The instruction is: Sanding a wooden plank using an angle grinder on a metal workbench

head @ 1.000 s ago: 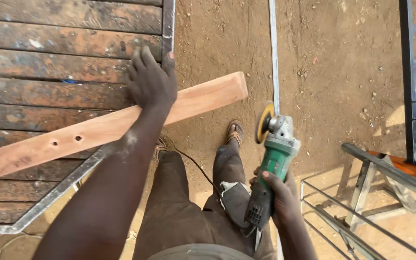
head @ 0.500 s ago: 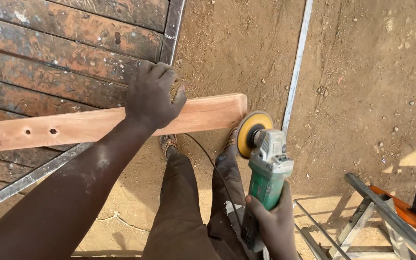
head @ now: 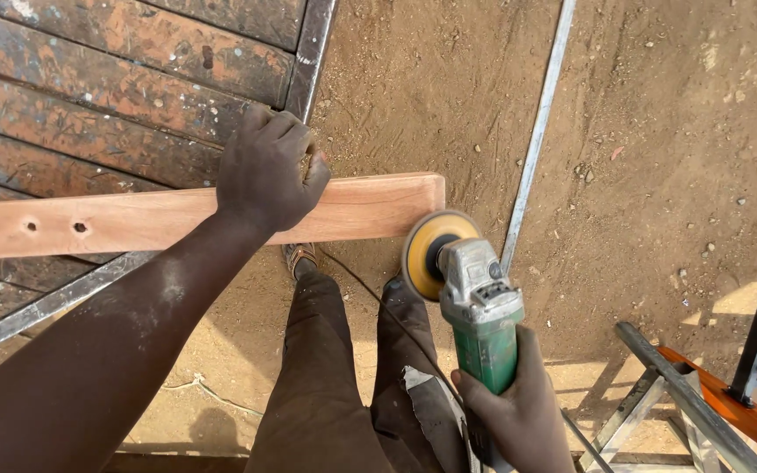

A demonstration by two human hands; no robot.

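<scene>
Sanding is the step in hand, judged from how things lie: a wooden board (head: 194,217) lies across rusty metal sheeting (head: 89,96) and its steel frame (head: 313,48), with its rounded right end sticking out over the dirt ground (head: 659,158). The left hand (head: 265,171) presses flat on top of the board, fingers curled over the far edge, clamping it down rather than lifting it. Two small holes (head: 54,227) show in the board towards its left end.

The right hand (head: 514,407) is closed around the green body of an angle grinder (head: 475,302), whose yellow sanding disc (head: 431,250) sits just under the free end of the board, at or very near its lower edge; whether the disc touches the wood cannot be told. A thin cord runs down by the person's dark trousers (head: 326,377), and a sandalled foot (head: 301,258) shows just under the board.

The next move, as a judgement, calls for a steady hold-down by the left hand while the disc meets the end or edge at a shallow angle, with light pressure so that it does not dig in or kick the board sideways. The left fingers are well apart from the disc, which looks safe enough. A thin metal bar (head: 536,140) lies on the ground beyond, and a metal stand with an orange part (head: 720,403) is at the lower right.
</scene>
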